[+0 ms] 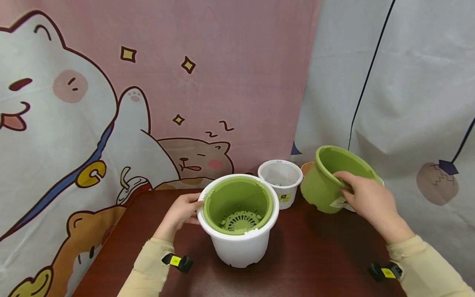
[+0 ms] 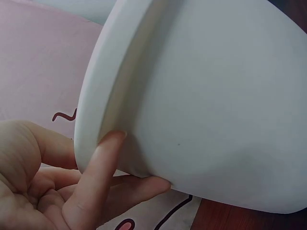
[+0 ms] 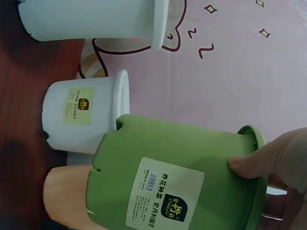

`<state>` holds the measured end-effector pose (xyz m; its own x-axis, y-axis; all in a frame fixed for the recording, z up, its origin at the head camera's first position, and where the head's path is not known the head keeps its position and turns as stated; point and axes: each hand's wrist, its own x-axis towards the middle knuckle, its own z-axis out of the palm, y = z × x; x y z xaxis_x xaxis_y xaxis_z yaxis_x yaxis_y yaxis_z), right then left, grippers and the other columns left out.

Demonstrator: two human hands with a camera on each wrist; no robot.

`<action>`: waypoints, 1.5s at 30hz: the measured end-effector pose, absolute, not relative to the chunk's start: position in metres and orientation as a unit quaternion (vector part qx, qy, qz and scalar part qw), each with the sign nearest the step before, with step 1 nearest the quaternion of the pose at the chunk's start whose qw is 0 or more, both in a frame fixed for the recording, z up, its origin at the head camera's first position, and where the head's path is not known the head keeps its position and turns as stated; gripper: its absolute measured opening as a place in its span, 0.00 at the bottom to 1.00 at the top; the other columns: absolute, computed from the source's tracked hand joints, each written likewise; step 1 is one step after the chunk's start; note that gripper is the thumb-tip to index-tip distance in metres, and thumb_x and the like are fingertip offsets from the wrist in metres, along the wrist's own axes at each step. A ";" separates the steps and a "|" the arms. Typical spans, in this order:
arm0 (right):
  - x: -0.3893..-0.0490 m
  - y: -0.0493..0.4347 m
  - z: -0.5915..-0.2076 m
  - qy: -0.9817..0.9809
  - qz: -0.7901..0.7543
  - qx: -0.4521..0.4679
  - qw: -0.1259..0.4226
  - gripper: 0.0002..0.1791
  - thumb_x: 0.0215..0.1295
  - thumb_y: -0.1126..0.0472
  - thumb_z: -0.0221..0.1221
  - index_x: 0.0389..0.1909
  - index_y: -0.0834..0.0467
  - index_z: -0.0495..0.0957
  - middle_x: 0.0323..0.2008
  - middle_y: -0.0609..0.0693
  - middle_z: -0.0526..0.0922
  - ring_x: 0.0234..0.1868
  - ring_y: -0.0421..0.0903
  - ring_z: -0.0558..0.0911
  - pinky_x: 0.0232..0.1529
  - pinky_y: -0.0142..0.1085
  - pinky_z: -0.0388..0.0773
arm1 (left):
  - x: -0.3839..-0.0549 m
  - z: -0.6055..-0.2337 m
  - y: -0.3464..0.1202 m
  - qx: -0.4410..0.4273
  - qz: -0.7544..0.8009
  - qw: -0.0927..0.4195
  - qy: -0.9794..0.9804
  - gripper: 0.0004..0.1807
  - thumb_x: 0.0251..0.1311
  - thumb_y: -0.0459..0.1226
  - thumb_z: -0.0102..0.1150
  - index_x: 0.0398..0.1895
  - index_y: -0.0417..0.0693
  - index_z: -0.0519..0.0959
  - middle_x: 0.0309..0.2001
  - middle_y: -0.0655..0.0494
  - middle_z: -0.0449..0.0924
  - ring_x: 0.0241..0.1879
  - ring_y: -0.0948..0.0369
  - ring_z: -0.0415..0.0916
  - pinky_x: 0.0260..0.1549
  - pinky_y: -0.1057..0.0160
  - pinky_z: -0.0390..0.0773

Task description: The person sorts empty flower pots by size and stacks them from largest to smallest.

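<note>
A large white flower pot [image 1: 241,249] stands on the table with a green flower pot [image 1: 237,192] nested inside it, slotted base showing. My left hand [image 1: 183,212] grips the white pot's rim at its left side; in the left wrist view the thumb and fingers [image 2: 98,175] pinch just under the lip. My right hand [image 1: 367,198] holds another green flower pot [image 3: 158,158] by its rim, thumb on the outer wall. That pot is tilted, and a printed label [image 3: 165,194] is on its side.
A smaller white pot [image 1: 285,198] with a yellowish label stands behind, between the two green pots. An orange pot [image 3: 67,194] is partly hidden behind the held green pot. The dark red-brown table [image 1: 315,255] backs onto a cartoon-printed cloth [image 1: 237,82].
</note>
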<state>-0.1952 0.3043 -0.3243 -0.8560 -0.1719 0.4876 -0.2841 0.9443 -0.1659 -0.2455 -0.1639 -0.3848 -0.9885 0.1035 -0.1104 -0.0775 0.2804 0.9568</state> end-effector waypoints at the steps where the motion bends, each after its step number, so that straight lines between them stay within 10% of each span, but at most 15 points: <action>1: -0.196 0.303 -0.323 -0.955 0.117 0.121 0.245 0.23 0.57 0.64 0.68 0.54 0.48 0.78 0.33 0.57 0.85 0.24 0.56 0.79 0.12 0.45 0.67 | -0.246 -0.385 -0.164 0.008 0.600 0.075 0.797 0.22 0.70 0.30 0.51 0.66 0.33 0.71 0.39 0.43 0.83 0.31 0.53 0.84 0.25 0.55 0.86; 45: -0.202 0.258 -0.289 -0.891 0.122 0.248 0.361 0.26 0.47 0.70 0.72 0.48 0.49 0.81 0.32 0.48 0.85 0.24 0.48 0.77 0.19 0.39 0.69 | -0.245 -0.385 -0.163 0.006 0.598 0.073 0.798 0.23 0.70 0.30 0.51 0.66 0.32 0.71 0.39 0.42 0.83 0.30 0.53 0.83 0.25 0.54 0.86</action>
<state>-0.2023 0.2584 -0.2893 -0.6164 -0.3532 0.7038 -0.5288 0.8479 -0.0376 -0.2447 -0.1627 -0.3849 -0.9891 0.0981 -0.1096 -0.0776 0.2848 0.9555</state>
